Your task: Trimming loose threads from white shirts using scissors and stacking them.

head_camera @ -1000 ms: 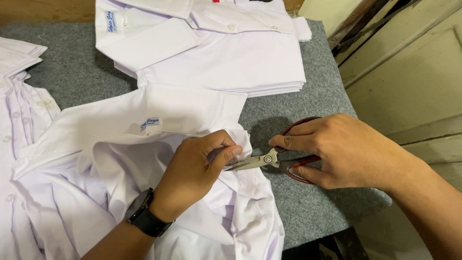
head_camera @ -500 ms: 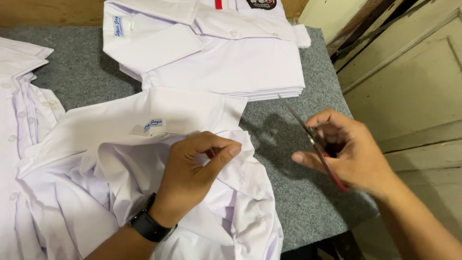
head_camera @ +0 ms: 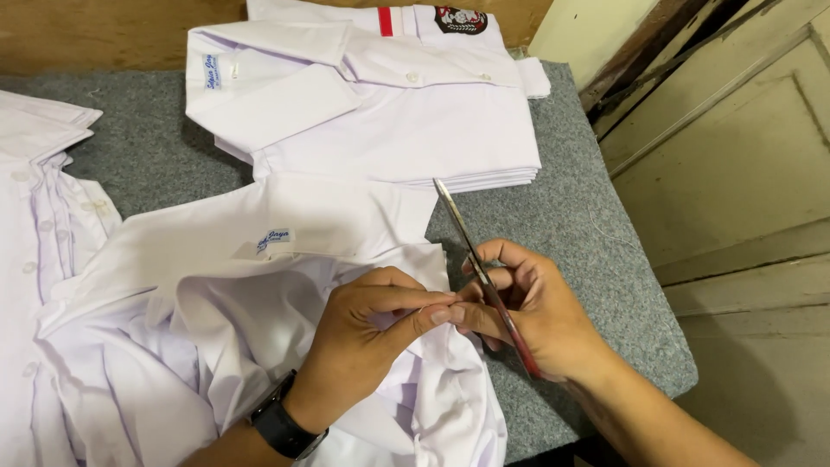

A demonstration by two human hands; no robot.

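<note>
- The white shirt (head_camera: 259, 285) lies spread and rumpled on the grey desk (head_camera: 596, 233), collar up, its small woven label showing just below the collar fold.
- The left hand (head_camera: 372, 346) is closed on a fold of that shirt at its right edge, thumb and forefinger pinched tight on the cloth; a black wristwatch (head_camera: 285, 428) sits on that wrist.
- The right hand (head_camera: 527, 311) touches the left at the fingertips, just beside the shirt's right edge. It is curled around a pair of scissors (head_camera: 484, 277) with red handles, the blades together and pointing away toward the stack behind the shirt.
- The blades are on no cloth or thread here, so I judge that the fingers, not the scissors, are doing the work, perhaps picking at a loose thread.
- Behind the shirt a neat stack of folded shirts (head_camera: 389, 121) looks finished. To the shirt's left, more shirts (head_camera: 39, 216) lie looser, perhaps waiting their turn; I cannot tell for sure.
- What the fingertips grip is too small to see; any thread is lost against the white cloth.
- The scissor handles are mostly hidden in the right palm.
- The lower shirt and the left pile are cut off by the frame.
</note>
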